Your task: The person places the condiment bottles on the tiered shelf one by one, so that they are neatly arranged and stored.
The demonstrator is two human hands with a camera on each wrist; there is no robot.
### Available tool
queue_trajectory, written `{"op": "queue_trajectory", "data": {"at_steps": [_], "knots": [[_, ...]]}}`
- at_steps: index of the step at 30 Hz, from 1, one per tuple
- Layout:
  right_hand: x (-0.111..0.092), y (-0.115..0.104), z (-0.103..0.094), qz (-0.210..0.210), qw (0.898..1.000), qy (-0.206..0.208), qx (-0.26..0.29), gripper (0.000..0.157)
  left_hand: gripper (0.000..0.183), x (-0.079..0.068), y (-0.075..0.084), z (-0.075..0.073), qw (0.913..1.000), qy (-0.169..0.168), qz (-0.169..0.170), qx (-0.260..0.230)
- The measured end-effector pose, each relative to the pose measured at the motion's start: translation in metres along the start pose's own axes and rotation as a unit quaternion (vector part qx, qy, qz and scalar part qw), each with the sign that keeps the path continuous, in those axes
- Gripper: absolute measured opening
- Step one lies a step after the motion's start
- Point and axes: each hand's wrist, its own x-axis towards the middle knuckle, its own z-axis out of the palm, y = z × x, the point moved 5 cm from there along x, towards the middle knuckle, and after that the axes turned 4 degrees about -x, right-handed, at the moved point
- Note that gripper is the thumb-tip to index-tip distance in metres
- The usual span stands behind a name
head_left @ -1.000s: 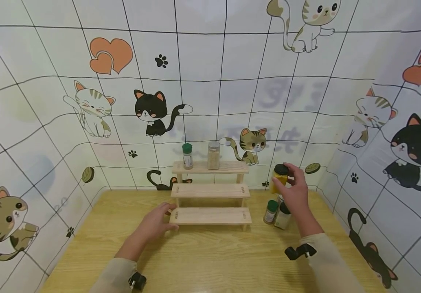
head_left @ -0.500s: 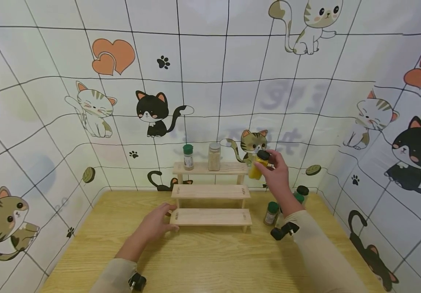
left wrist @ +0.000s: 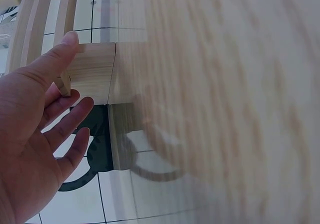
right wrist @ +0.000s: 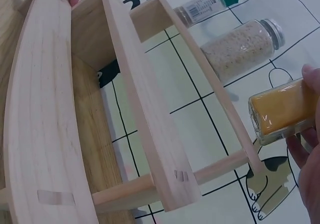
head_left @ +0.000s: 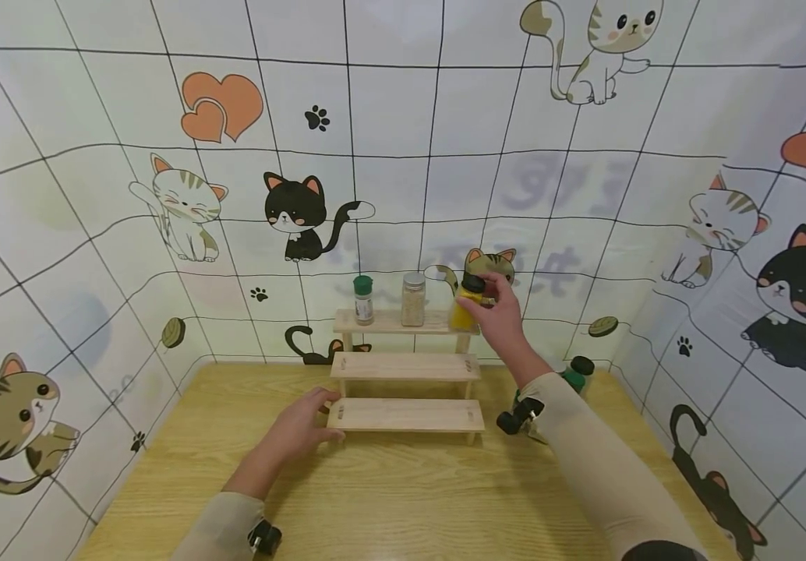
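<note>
A three-step wooden spice rack [head_left: 406, 415] stands on the table. My left hand [head_left: 298, 425] grips the left end of its lowest step, thumb [left wrist: 67, 41] on top and fingers lower down. High at the right end, my right hand [head_left: 504, 319] holds a glass spice jar [head_left: 464, 312] of yellow powder by its upper part, near the black lid. The jar's base is right by the end of the top step in the right wrist view. On that step stand a green-capped spice jar [head_left: 363, 304] and a silver-lidded jar [head_left: 413, 302] of pale grains.
Right of the rack, more jars with black [head_left: 582, 365] and green lids [head_left: 573, 380] stand on the wooden table [head_left: 375, 499], partly hidden by my right forearm. A cat-printed cloth [head_left: 389, 109] surrounds the table at the back and sides.
My right hand has carried the yellow jar leftward from above the jars at the right to the right end of the top step. The left hand keeps its grip on the rack.
</note>
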Motion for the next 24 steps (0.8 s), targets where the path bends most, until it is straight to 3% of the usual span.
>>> {"op": "queue_trajectory", "data": {"at_steps": [14, 20, 24], "knots": [[0.008, 0.001, 0.021, 0.017, 0.999, -0.038, -0.007, 0.062, 0.071, 0.000, 0.000, 0.000, 1.0000, 0.003, -0.005, 0.008], [0.008, 0.004, 0.031, -0.005, 0.998, -0.067, 0.007, 0.067, 0.072, -0.001, 0.001, -0.002, 1.0000, 0.005, -0.005, 0.007], [0.010, 0.004, 0.033, -0.019, 0.998, -0.065, 0.017, 0.066, 0.072, -0.001, 0.003, -0.002, 1.0000, 0.006, 0.002, 0.004]]}}
